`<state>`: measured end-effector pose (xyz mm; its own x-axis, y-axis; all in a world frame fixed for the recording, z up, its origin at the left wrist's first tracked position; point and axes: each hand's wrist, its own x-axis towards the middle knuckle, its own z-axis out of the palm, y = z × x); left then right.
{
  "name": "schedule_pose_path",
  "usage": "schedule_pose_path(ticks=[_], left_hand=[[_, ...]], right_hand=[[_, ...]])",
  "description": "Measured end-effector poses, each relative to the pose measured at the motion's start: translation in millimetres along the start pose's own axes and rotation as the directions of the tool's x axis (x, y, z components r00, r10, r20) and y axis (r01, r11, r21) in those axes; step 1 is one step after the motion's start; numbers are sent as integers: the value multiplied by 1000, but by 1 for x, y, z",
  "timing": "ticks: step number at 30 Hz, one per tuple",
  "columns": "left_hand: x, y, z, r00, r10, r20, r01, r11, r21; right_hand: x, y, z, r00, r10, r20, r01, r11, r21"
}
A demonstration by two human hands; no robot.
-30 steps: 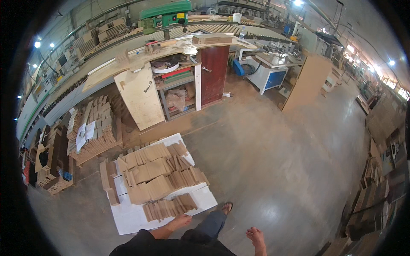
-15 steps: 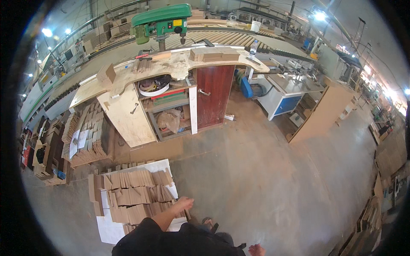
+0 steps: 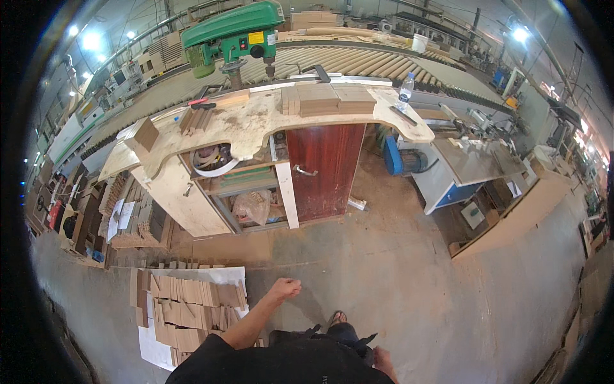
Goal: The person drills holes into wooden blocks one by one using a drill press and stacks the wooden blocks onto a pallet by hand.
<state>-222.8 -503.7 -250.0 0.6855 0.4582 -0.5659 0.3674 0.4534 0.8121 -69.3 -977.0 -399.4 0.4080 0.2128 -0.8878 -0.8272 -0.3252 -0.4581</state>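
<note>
My left hand is held out in front of me over the floor, its fingers curled in and nothing showing in them. To its left, stacked small wooden boards lie in rows on white sheets on the floor. Low at my right side hangs my right hand, its fingers too hidden to read. Ahead stands a wooden workbench, out of reach of both hands. On its top are a row of wood blocks and a few narrow strips.
A green drill press rises behind the bench. A water bottle stands at the bench's right end. Further right are a blue motor, a metal-topped machine table and a leaning brown panel. More board stacks stand left.
The bench and drill press now appear larger and closer. The floor stack has shifted left and down in view. My left arm has swung forward, away from the boards.
</note>
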Motion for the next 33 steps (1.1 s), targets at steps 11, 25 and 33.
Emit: schedule_pose_path(ticks=[11, 25, 33], left_hand=[[153, 316, -12, 640, 723, -262, -474, 639, 605], [330, 480, -54, 398, 827, -397, -165, 490, 856], [325, 489, -33, 412, 720, -558, -73, 636, 768]], right_hand=[[63, -442, 187, 844, -495, 206, 535, 811, -239], [23, -666, 461, 605, -521, 602, 706, 700, -104], [17, -723, 502, 575, -296, 763, 602, 785, -149]])
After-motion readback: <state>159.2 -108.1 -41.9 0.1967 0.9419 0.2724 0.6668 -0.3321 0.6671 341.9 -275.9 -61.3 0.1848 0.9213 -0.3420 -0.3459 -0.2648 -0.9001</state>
